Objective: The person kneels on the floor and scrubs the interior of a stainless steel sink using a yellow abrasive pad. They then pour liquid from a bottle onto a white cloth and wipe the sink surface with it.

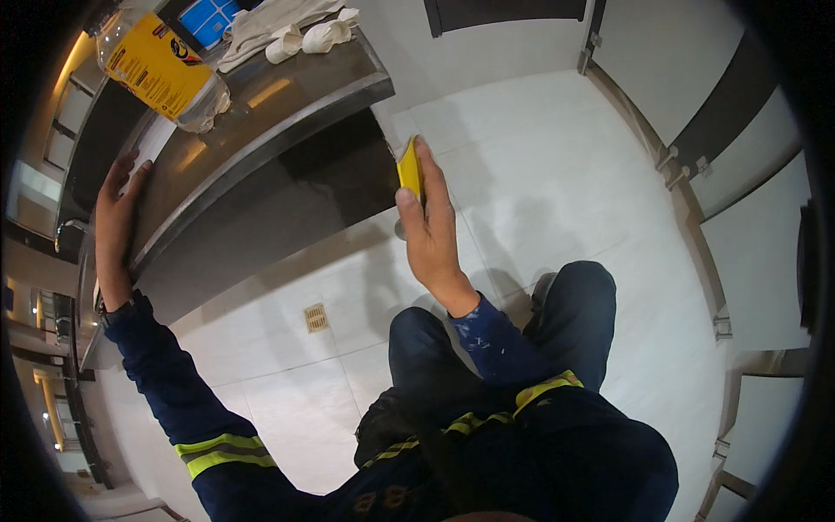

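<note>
My right hand [435, 235] pinches a flat yellow piece [409, 170] between thumb and fingers. It is held upright against the end of the dark counter front [348, 174]; its exact kind cannot be made out. My left hand [120, 209] rests on the dark stone-like counter top [204, 178], fingers stretched out and holding nothing. Beyond that hand, a clear plastic bottle [165, 71] with a yellow label stands on the counter.
Farther back on the counter lie a grey-beige cloth [274, 26], whitish rolled pieces [317, 37] and a blue container [209, 22]. A square drain [316, 318] is set in the white tiled floor [557, 174]. Light stall doors [757, 252] line the right side.
</note>
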The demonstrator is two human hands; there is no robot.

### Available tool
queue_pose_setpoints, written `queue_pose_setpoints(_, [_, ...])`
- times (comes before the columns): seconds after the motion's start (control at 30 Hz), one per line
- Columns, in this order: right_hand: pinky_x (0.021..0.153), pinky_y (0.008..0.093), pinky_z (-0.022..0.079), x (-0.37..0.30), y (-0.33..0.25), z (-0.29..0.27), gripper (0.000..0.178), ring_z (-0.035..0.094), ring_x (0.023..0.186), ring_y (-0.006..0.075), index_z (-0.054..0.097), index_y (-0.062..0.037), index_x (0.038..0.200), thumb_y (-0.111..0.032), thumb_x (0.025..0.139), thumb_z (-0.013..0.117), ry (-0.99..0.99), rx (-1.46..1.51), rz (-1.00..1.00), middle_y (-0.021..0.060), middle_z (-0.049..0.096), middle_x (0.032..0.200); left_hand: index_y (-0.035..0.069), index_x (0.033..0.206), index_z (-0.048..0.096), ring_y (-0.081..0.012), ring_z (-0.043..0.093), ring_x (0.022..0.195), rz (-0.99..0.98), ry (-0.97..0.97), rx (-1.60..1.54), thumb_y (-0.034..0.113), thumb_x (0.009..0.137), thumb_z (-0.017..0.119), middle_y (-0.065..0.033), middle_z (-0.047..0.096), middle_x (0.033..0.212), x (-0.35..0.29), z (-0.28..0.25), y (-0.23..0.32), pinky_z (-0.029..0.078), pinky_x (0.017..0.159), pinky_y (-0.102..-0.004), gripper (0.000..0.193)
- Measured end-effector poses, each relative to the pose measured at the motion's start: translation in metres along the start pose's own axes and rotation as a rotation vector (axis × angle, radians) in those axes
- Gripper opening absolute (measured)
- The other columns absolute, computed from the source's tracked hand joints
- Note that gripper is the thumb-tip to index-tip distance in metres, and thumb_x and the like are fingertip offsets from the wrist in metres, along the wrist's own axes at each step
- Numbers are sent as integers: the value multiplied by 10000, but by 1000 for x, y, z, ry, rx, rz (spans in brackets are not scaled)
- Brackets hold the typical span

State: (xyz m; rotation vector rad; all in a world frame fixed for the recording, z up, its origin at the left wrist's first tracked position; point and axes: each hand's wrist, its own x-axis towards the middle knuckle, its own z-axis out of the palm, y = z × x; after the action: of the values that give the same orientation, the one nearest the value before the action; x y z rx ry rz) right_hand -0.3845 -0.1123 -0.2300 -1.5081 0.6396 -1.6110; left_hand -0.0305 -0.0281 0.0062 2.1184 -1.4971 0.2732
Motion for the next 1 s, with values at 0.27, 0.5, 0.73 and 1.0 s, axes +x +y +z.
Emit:
queue_pose_setpoints(0.27, [1140, 437, 293, -12, -17, -11, 667, 331, 1408, 397, 262, 10, 1495, -245, 970, 586, -109, -240, 40, 258, 322, 1514, 34, 1298, 603, -276, 544, 1242, 59, 26, -21, 400, 922, 650, -213, 587, 1313, 1, 7, 0, 388, 1052, -355, 526])
queue_pose_setpoints(0.5, [1179, 446, 230, -24, -30, -18, 698, 226, 1456, 430, 179, 60, 1510, -69, 912, 513, -234, -208, 131, 308, 236, 1546, 40, 1289, 614, -291, 540, 1248, 79, 48, -47, 413, 921, 646, -212, 588, 1310, -4, 8, 7, 394, 1048, -359, 525])
queue_pose_setpoints(0.73, [1167, 434, 252, 1, -43, -4, 683, 287, 1421, 448, 185, 112, 1483, -71, 899, 487, -196, -257, -4, 337, 270, 1516, 65, 1330, 593, -281, 559, 1234, 78, 63, 14, 464, 913, 647, -200, 590, 1324, 0, 15, 3, 416, 1039, -359, 580])
queue_pose_setpoints(1.0, [1137, 402, 298, 28, -75, 23, 822, 354, 1394, 420, 189, 125, 1472, -119, 838, 651, -125, -221, -75, 338, 313, 1491, 100, 1275, 637, -303, 511, 1292, 86, 100, -4, 522, 881, 653, -182, 616, 1293, -10, 12, 3, 391, 1059, -374, 578])
